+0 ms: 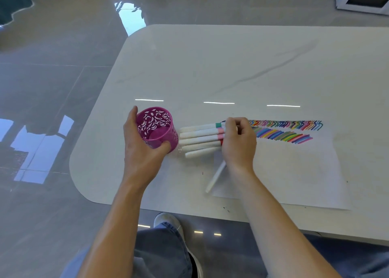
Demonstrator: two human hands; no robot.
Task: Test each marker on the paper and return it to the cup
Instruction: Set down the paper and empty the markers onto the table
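Magenta cup [156, 123], tilted, gripped by my left hand [141, 151] near the left edge of the table [210, 67]; right hand [239, 143] clasps the markers [197, 139]; I'd square their ends, then slide them in together.

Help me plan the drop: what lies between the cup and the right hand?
Several white markers, gripped by the right hand, ends toward the cup; head view.

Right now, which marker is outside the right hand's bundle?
The lone marker lying diagonally on the paper below the right wrist; the other markers lie side by side in the right hand.
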